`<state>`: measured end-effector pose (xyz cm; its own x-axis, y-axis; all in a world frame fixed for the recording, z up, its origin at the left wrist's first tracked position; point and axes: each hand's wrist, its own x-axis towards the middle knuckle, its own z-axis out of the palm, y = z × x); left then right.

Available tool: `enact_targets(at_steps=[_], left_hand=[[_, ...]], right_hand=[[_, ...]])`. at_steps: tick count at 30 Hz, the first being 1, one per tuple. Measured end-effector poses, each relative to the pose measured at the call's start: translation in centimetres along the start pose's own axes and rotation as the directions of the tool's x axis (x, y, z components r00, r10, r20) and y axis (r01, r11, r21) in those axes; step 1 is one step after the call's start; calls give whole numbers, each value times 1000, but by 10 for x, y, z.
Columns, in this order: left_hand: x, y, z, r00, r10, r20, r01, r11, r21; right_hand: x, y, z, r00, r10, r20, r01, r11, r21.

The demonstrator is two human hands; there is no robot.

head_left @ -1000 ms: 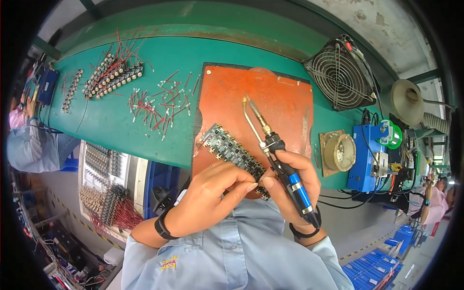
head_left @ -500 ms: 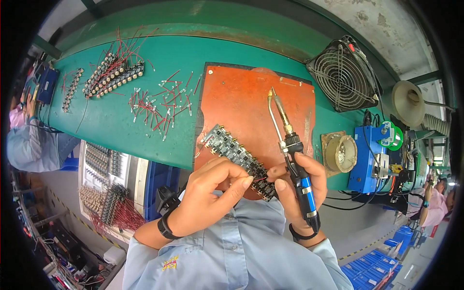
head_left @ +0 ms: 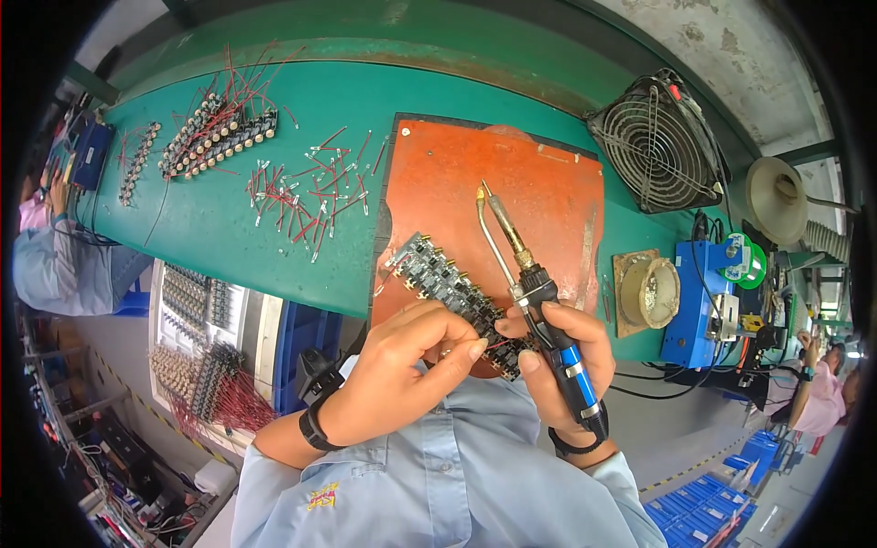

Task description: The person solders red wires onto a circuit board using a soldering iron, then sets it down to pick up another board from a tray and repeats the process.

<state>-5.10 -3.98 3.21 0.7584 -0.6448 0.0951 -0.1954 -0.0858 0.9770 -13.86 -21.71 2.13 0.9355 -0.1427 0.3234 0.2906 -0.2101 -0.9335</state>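
My right hand (head_left: 585,361) is closed round a soldering iron (head_left: 537,285) with a blue and black handle. A thin solder feed tube runs beside its shaft, and the tip points up and left above the orange mat (head_left: 493,173), apart from the board. My left hand (head_left: 397,370) pinches a thin red wire (head_left: 498,345) between thumb and forefinger. Between my hands lies a strip of joined circuit boards (head_left: 443,279), slanting across the mat's near edge. The strip's lower end is partly behind my fingers.
Loose red wires (head_left: 292,203) and finished-looking strips (head_left: 224,142) lie on the green bench at left. A fan (head_left: 653,142), round pot (head_left: 650,292), blue solder feeder (head_left: 690,306) and funnel-shaped hood (head_left: 776,199) stand at right. A tray (head_left: 260,356) holds more strips below left.
The soldering iron has swung, its tip now further left and slightly lower over the mat. My left hand still pinches near the board; the view has shifted slightly.
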Motion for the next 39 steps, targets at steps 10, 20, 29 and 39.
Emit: enact_targets(at_steps=[10,20,29,39], left_hand=[[6,-12,-34,969,140,-201,-40,901,432],[15,-39,-42,957,-39,-286,108,967,230],[15,-37,-42,973,-20,-230,98,940,328],[16,-41,-39,961,15,-276,89,928,361]], right_hand=[[-9,-11,-12,909,277,-312,-235,958,166],[-6,3,-39,973,6,-230,-34,993,-117],[0,-3,-38,997,48,-61,-54,994,-96],[10,-5,-35,995,54,85,-30,965,-261]])
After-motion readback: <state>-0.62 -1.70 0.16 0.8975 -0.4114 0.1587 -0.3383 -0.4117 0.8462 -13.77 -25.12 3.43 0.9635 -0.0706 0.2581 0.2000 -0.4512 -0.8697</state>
